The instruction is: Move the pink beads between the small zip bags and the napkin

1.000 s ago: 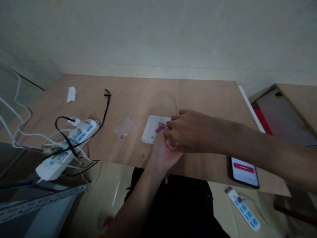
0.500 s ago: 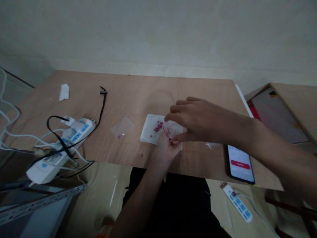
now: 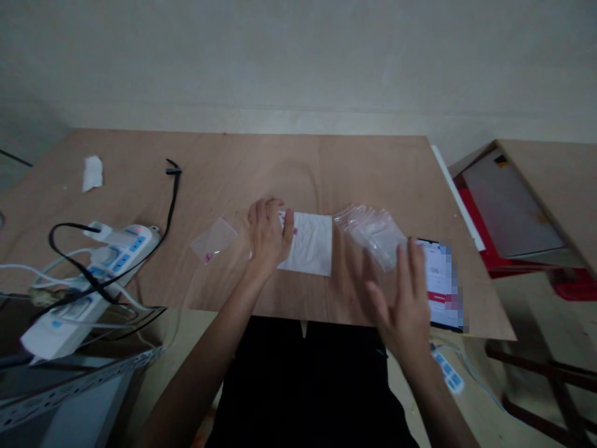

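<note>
My left hand [image 3: 270, 235] rests over the left part of a white paper sheet [image 3: 312, 246], thumb apart from its fingers. A small dark pink bead [image 3: 295, 231] shows beside that thumb; whatever lies under the palm is hidden. My right hand [image 3: 405, 298] is raised near the table's front edge, empty, with fingers stretched and apart. Just beyond it lies a pile of clear zip bags [image 3: 375, 235]. To the left of my left hand, another clear zip bag [image 3: 215, 239] lies flat with a few pink beads [image 3: 208, 256] in its lower corner.
A phone [image 3: 438, 286] with a lit screen lies right of my right hand. At the left table edge sits a white power strip [image 3: 93, 286] with tangled cables. A black strap [image 3: 173, 193] and a white scrap [image 3: 92, 173] lie farther back. A second power strip [image 3: 448, 372] is on the floor.
My hands have parted from the clear bag they held together. The left moved left onto the paper, the right moved right and down. The bag pile is now uncovered, and fewer beads show.
</note>
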### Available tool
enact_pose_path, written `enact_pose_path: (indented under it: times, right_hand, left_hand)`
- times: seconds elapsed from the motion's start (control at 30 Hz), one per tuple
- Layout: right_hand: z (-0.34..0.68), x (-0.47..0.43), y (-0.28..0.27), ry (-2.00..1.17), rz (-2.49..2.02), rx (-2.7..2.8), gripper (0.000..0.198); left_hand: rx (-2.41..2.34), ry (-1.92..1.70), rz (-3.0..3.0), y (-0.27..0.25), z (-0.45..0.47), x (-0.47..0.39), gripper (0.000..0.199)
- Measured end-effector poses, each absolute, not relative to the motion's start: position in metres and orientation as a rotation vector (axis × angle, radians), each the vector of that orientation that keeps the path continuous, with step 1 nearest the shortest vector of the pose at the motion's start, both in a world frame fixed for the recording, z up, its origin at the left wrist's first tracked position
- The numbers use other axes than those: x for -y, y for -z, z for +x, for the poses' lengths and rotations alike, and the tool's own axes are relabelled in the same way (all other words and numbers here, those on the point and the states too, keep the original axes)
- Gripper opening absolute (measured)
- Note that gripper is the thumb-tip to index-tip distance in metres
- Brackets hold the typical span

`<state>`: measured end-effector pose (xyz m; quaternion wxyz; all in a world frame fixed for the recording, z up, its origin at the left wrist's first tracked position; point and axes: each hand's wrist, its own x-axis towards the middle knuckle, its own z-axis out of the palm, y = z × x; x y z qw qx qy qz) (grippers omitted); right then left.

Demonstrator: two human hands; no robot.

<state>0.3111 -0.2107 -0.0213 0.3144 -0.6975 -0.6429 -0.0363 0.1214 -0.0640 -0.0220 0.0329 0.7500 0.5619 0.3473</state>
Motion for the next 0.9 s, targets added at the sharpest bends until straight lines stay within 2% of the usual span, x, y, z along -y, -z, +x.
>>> enact_pose_path:
  times: [0.1,0.3,0.37,0.47,0.5,0.67,0.77,0.9]
  right_hand:
    - [0.29,0.242,0.038,-0.049,-1.796,1.9,0.065]
    - [0.286,0.245,0.058,-0.029,-1.809,1.745,0.053]
    - [0.29,0.248,0.056,-0.032,-1.776,1.677,0.038]
    - [0.294,0.255,0.051,-0.052,-1.723,1.653,0.005]
    - [0.294,0.255,0.049,-0.052,-1.707,1.662,0.003]
    - [0.279,0.221,0.026,-0.017,-1.657,1.657,0.005]
    - [0.257,0.173,0.015,-0.124,-1.599,1.725,0.014]
    - [0.234,0.124,0.022,-0.291,-1.666,1.875,0.018]
  left_hand:
    - [-1.856,-1.259,2.197,0.015,0.107,0.083,0.029]
    - [-1.939,-1.349,2.124,0.01,0.083,0.095,0.027]
    - [-1.973,-1.342,2.115,0.015,0.075,0.096,0.028]
    - [-2.019,-1.311,2.104,0.023,0.064,0.098,0.029]
    - [-2.024,-1.313,2.101,0.026,0.06,0.099,0.029]
    - [-2.077,-1.084,2.021,0.03,0.033,0.105,0.026]
    - [-2.213,-1.021,1.895,0.03,0.016,0.099,0.027]
    - [-2.243,-0.78,1.852,0.022,0.008,0.077,0.041]
